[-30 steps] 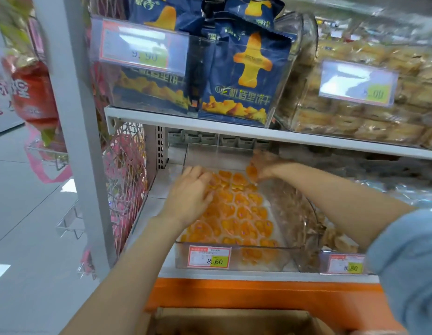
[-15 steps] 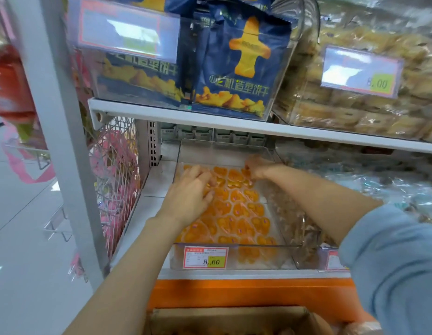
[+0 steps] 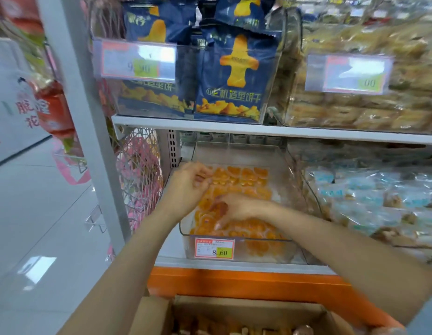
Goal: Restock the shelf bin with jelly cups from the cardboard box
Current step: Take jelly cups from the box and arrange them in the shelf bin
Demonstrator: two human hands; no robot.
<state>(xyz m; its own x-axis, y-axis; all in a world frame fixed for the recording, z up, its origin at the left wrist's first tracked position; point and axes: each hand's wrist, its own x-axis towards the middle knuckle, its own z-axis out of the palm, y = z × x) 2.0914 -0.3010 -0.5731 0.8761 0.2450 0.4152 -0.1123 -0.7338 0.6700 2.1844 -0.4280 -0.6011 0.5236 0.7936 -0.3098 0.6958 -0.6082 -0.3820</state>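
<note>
Orange jelly cups [image 3: 244,180] are seen spread in a loose layer inside the clear shelf bin [image 3: 236,256], which is set on the lower shelf behind a price label [image 3: 214,248]; a strip at the far end of the bin is left bare. The cardboard box [image 3: 234,308] is seen open at the near edge of the view, below the shelf, its contents too blurred to be made out. The step in hand is judged to be the spreading and levelling of cups already in the bin, not the fetching of more. The left hand [image 3: 188,187] is held over the far left corner of the bin with fingers curled above the cups; whether a cup is pinched in that grip cannot be told. The right hand [image 3: 234,207] is laid across the middle of the bin, just on the near side of the left hand, its grip open and its fingers stretched down onto the cups. For the next move, the layer would likely need to be evened toward the bare far strip, after which a hand would have to be lowered to the box for another load. Compared with half a second ago, the right hand has been drawn from the far right corner to the middle, the left hand has been shifted farther back, and more of the box is shown.
</note>
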